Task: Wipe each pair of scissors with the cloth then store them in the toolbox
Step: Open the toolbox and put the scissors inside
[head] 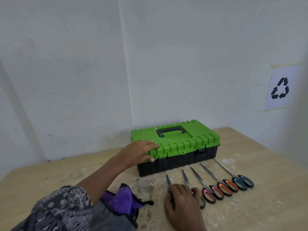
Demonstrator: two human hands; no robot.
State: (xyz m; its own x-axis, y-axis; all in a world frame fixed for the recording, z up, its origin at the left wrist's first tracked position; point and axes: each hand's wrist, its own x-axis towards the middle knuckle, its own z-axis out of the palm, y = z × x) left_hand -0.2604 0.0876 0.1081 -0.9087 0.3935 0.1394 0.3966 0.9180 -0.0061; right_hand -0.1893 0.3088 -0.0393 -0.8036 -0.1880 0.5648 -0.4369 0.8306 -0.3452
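Observation:
A toolbox (180, 147) with a green lid and black base stands shut on the wooden table (50, 177). My left hand (138, 152) rests on the lid's front left corner, fingers flat on top and thumb against the front edge. Several scissors lie in a row in front of the box, with pink (211, 194), orange (228, 187) and blue (245, 181) handles. My right hand (181, 202) grips the black handle of the leftmost scissors (168, 180) and also hides most of the green-handled pair (186, 180). A purple cloth (123, 200) with black trim lies near my left elbow.
The table sits in a corner between two white walls. A paper with a recycling symbol (280, 88) is taped to the right wall. The table's right edge runs close behind the blue-handled scissors. My patterned sleeve (61, 209) fills the lower left.

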